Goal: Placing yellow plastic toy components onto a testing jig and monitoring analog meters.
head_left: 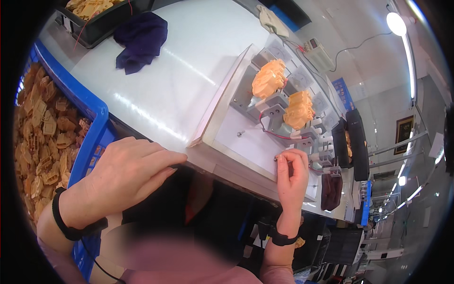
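Observation:
A white box-shaped fixture (236, 163) stands at the table's edge, with small metal switches on its sloping panel; one switch (240, 134) shows plainly. My right hand (294, 175) is at the panel's lower part, thumb and forefinger pinched on another small metal switch, mostly hidden by the fingertips. Two orange-yellow plastic parts (268, 79) (299, 110) sit on grey metal holders with red and black wires. My left hand (135, 168) hangs beside the table edge, left of the fixture, fingers stretched out and holding nothing. Both wrists wear black bands.
At the left, a blue crate (101, 111) is filled with many tan plastic parts. A dark cloth (142, 40) lies on the white table (189, 52), near a black bin (94, 23) with more parts. A small power unit (318, 54) stands behind the fixture, and a dark red item (332, 191) lies right.

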Action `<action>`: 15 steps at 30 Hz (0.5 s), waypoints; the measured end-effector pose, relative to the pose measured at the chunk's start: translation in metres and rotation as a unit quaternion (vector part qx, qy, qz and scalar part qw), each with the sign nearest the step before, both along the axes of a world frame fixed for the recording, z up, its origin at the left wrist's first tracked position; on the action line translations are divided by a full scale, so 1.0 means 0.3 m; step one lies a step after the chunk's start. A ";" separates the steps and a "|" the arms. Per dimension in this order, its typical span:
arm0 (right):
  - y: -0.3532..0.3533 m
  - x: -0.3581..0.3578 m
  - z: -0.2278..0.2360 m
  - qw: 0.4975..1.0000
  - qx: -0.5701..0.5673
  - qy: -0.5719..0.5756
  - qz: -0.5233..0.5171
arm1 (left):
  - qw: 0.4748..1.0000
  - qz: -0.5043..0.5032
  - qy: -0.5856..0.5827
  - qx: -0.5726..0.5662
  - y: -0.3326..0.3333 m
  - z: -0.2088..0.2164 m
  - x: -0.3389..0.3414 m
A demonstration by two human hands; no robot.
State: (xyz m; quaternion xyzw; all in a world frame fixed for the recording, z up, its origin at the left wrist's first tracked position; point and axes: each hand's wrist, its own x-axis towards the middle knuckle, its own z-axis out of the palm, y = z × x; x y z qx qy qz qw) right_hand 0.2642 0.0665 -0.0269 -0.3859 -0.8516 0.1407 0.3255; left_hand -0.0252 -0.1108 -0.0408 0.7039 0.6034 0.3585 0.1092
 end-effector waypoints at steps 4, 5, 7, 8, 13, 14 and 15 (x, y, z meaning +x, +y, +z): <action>-0.005 -0.002 0.000 1.000 0.001 -0.002 -0.007 | 1.000 0.000 0.005 -0.015 -0.002 0.003 -0.001; -0.006 -0.002 0.000 1.000 0.005 -0.004 -0.008 | 1.000 0.000 0.006 -0.016 -0.002 0.004 -0.002; -0.008 -0.004 0.000 1.000 0.008 -0.006 -0.010 | 1.000 -0.001 0.006 -0.018 -0.002 0.008 -0.002; -0.009 -0.005 -0.001 1.000 0.006 -0.006 -0.014 | 1.000 -0.001 0.005 -0.021 -0.001 0.012 -0.003; -0.009 -0.007 -0.005 1.000 0.018 -0.008 -0.018 | 1.000 0.004 -0.001 -0.013 0.005 0.041 0.001; -0.009 -0.007 -0.004 1.000 0.018 -0.007 -0.017 | 1.000 0.005 -0.001 0.001 0.000 0.050 -0.010; -0.010 -0.008 -0.004 1.000 0.017 -0.005 -0.016 | 1.000 0.004 0.007 0.007 -0.007 0.056 -0.028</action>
